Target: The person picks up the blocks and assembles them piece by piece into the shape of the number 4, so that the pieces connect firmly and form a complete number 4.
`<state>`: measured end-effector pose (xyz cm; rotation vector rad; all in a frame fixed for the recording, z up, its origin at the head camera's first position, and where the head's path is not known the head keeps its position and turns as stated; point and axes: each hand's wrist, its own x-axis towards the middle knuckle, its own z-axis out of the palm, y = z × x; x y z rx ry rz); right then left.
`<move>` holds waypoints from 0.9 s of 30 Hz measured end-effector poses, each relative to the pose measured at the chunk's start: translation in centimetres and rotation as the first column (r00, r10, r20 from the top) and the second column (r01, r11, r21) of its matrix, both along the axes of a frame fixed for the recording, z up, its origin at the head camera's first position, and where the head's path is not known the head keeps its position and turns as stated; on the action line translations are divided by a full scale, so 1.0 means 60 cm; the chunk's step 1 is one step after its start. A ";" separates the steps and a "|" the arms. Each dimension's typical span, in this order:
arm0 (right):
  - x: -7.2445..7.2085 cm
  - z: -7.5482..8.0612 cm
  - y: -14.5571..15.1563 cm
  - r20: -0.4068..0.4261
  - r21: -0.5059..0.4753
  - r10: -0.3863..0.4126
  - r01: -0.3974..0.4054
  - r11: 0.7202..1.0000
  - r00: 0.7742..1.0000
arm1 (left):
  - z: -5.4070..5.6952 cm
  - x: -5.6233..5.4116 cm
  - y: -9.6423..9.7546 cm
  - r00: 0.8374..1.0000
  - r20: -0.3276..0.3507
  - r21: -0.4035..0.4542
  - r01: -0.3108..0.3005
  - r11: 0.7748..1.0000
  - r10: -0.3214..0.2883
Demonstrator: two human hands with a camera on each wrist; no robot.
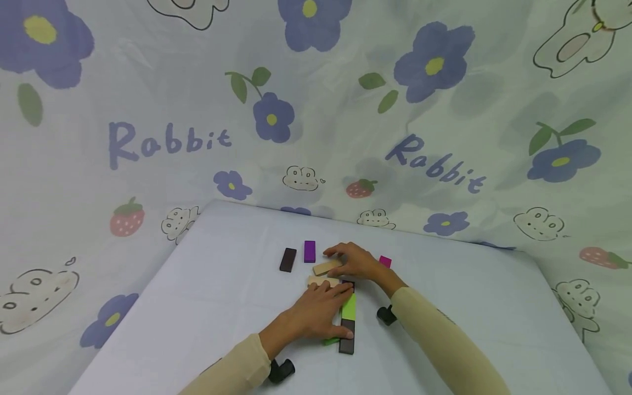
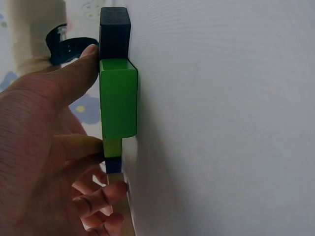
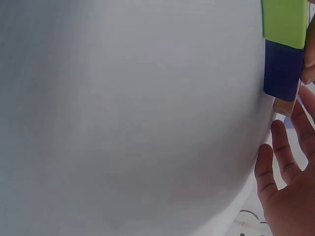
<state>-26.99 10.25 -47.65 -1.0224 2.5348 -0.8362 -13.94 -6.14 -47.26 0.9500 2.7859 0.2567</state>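
A line of blocks lies on the white table: a dark block (image 1: pixel 347 345) nearest, a lime green block (image 1: pixel 349 308) beyond it and a navy block (image 3: pixel 283 71) at the far end. My left hand (image 1: pixel 316 311) rests along this line, thumb against the dark block and fingers reaching the far end. A green block (image 2: pixel 118 102) shows below it, mostly hidden in the head view. One wooden block (image 1: pixel 316 281) lies by the left fingertips. Just beyond, my right hand (image 1: pixel 359 262) has its fingers spread about another wooden block (image 1: pixel 323 268), thumb near its right end.
A purple block (image 1: pixel 309 251) and a dark brown block (image 1: pixel 288 259) lie farther back on the left. Behind the right hand a pink block (image 1: pixel 385 261) shows in part. A patterned cloth (image 1: pixel 316 148) hangs behind the white table (image 1: pixel 207 307).
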 end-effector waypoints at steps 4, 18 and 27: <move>-0.003 -0.005 -0.002 -0.017 0.000 0.016 -0.016 1.000 1.000 | -0.002 0.000 0.000 1.000 -0.007 0.000 0.000 1.000 0.000; -0.002 -0.005 -0.003 -0.059 0.042 0.015 -0.012 0.999 0.998 | -0.005 -0.002 -0.001 1.000 0.008 0.000 0.000 1.000 0.000; -0.004 -0.009 -0.002 -0.061 0.049 -0.002 0.005 0.999 0.998 | -0.006 -0.002 -0.001 1.000 -0.009 -0.012 0.005 1.000 -0.005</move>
